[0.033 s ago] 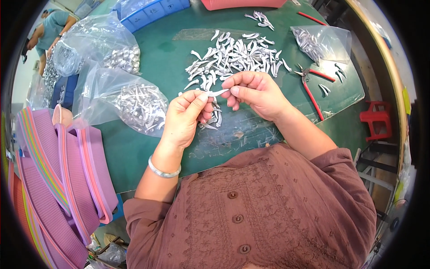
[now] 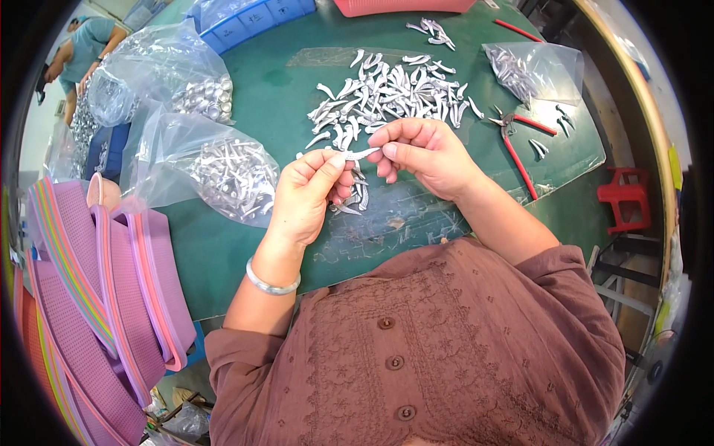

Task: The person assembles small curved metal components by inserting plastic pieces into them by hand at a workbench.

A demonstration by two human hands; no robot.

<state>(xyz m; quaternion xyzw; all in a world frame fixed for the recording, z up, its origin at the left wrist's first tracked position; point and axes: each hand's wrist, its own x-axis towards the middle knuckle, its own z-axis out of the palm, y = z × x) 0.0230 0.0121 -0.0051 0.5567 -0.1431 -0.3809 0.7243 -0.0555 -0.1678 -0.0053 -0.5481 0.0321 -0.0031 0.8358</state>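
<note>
Between my two hands is a small curved silver metal piece (image 2: 362, 154) with a pointed tip. My left hand (image 2: 311, 182) pinches its left end between thumb and forefinger. At the pointed end, the thumb and fingers of my right hand (image 2: 424, 154) close on the tip. Just beyond them lies a loose pile of similar curved metal pieces (image 2: 401, 93) on the green table (image 2: 387, 234). A few more pieces (image 2: 361, 195) lie beside my left fingers, partly hidden by the hand.
Red-handled pliers (image 2: 517, 145) lie at the right, near a clear bag of metal pieces (image 2: 513, 70). Clear bags of metal parts (image 2: 234, 175) stand left. Purple baskets (image 2: 123, 297) crowd the left edge; a blue bin (image 2: 256, 22) and pink tray (image 2: 405, 6) sit far back. Another person (image 2: 89, 48) bends far left.
</note>
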